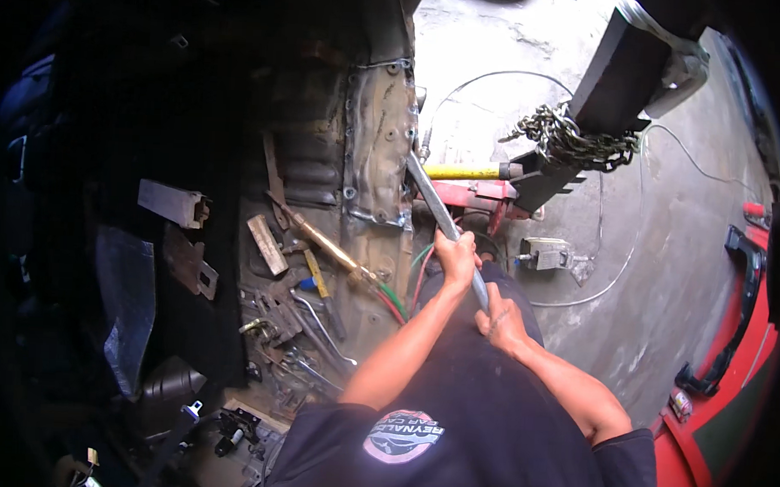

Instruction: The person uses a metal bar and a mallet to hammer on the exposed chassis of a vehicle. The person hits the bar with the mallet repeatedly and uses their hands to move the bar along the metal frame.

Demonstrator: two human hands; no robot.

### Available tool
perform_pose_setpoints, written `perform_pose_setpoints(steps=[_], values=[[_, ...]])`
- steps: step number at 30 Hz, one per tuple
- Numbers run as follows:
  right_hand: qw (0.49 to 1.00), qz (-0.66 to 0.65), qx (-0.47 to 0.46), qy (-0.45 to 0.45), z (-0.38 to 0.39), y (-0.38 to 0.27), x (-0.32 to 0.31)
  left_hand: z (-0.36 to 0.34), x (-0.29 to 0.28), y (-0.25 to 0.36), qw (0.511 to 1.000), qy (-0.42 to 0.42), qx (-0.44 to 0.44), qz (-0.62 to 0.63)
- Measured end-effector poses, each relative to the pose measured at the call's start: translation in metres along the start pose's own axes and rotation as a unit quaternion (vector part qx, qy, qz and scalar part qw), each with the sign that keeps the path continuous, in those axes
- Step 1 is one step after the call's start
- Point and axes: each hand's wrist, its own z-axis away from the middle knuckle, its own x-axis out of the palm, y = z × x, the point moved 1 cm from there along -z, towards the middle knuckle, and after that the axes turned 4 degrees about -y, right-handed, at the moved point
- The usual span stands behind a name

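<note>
Torch (326,243) and loose tools (286,315) clutter the left, chain (574,140) bunched right. Left hand (457,256) and right hand (501,319) are both wrapped round a metal bar (436,200).

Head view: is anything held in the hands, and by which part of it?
A grey metal bar: the left hand grips it around the middle, the right hand near its lower end.

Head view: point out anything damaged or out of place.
The metal panel by the tip of the gray bar looks rough, perhaps damaged: brownish stains mark its surface, and uneven silvery spots line its edges. Tools lie in a jumbled, overlapping heap below and left of it.
</note>
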Motion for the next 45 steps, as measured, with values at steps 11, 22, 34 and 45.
perform_pose_setpoints(steps=[11, 22, 34, 45], values=[[0.998, -0.056, 0.004, 0.034, 0.013, -0.008, 0.033, 0.050, -0.026, -0.004, 0.994, -0.037, -0.064, -0.076], [0.997, -0.078, 0.004, -0.005, 0.001, 0.017, 0.048, 0.050, -0.022, -0.025, 0.990, 0.030, 0.024, -0.136], [0.993, -0.111, -0.041, -0.001, 0.001, 0.022, 0.054, 0.056, -0.023, -0.021, 0.987, 0.042, 0.001, -0.157], [0.993, -0.114, -0.041, 0.011, 0.003, 0.017, 0.031, 0.059, -0.019, -0.011, 0.992, -0.069, -0.093, 0.052]])
